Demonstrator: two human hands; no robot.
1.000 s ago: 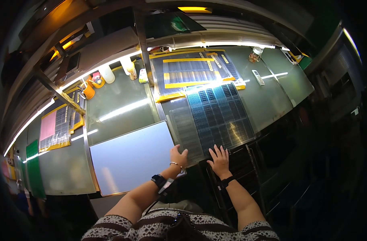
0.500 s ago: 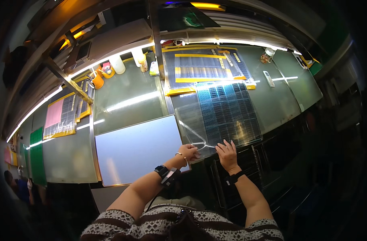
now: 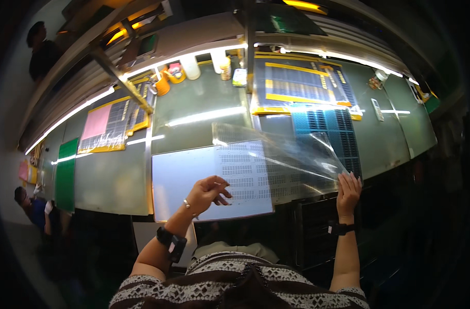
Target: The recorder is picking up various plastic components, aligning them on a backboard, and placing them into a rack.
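Observation:
Over the front edge of the bright white panel [image 3: 186,175], my left hand [image 3: 208,194] hovers with loosely bent fingers apart, nothing visible in them. Farther right, my right hand [image 3: 349,189] pinches the near right corner of a clear plastic film [image 3: 281,149]. That film is raised and creased, with light streaks across it. Rows of small dark printed marks [image 3: 242,170] show over the panel's right half; I cannot tell whether they are on this film or on a sheet under it. Behind my right hand lies a blue-and-dark patterned sheet [image 3: 330,126].
Yellow-edged film sheets [image 3: 296,82] lie at the back. Orange cups [image 3: 163,85], bottles [image 3: 192,69] and a white remote control [image 3: 377,109] stand or lie on the glass bench [image 3: 199,103]. A metal post [image 3: 249,51] rises behind. Another person [image 3: 37,206] is at far left.
My hands, close together before, are now wide apart. My right hand has gone right with the film corner; my left hand has come away from the film. Printed marks now show over the white panel.

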